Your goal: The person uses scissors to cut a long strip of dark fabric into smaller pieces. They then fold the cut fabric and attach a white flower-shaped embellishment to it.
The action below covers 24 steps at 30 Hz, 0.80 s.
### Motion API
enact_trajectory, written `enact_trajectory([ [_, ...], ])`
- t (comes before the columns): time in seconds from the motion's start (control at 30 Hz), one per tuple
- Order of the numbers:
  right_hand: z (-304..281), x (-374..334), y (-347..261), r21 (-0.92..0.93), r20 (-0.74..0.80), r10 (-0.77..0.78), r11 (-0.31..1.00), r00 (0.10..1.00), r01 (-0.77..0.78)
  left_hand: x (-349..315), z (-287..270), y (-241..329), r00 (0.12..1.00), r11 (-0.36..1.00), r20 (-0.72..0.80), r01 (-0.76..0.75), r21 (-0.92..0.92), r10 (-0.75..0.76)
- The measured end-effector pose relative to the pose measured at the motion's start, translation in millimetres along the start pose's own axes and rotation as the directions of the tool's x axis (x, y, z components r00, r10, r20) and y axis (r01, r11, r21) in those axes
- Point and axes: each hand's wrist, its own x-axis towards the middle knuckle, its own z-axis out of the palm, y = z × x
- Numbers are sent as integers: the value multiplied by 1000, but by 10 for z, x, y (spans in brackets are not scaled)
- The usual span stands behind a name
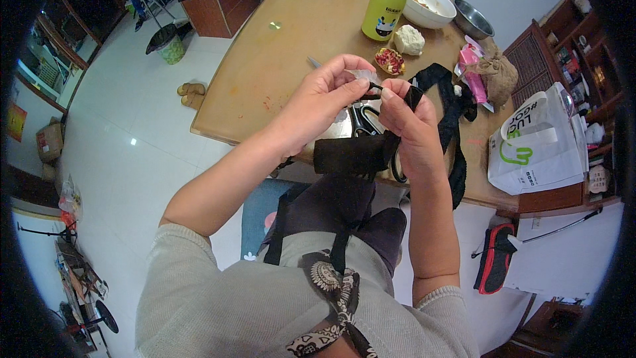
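Over the near edge of the table, my left hand (336, 93) and my right hand (412, 118) are close together, fingertips pinched on a thin black strip of fabric (375, 87). A crumpled translucent white piece (363, 77) shows by my left fingers; whether it is gripped I cannot tell. Below my right hand hangs a wider black cloth piece (351, 154). Black-handled scissors (364, 121) lie on the table beneath my hands, partly hidden. To the right of my right hand, a long black fabric band (450, 119) trails across the table and over its edge.
On the wooden table (245, 86) stand a yellow-green jar (387, 6), a white bowl (430, 8) and a metal bowl (473, 18). Nearby lie a pale lump (409, 40), a piece of pomegranate (390, 61), a pink packet (472, 69) and a brown bag (498, 76). A white tote bag (536, 149) sits at right.
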Motion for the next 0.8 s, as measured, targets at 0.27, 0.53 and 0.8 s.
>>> enact_trajectory([
  [0.27, -5, 38, 41, 10, 50, -2, 1000, 999, 1, -24, 56, 22, 996, 992, -88, 1, -124, -12],
  [0.53, -8, 17, 32, -88, 11, 20, 996, 1000, -19, -18, 15, 11, 998, 985, -57, 5, -170, -15],
  [0.8, -1, 14, 3, -29, -6, 62, 998, 998, -62, 24, 24, 11, 1000, 990, -18, 9, -139, -12],
])
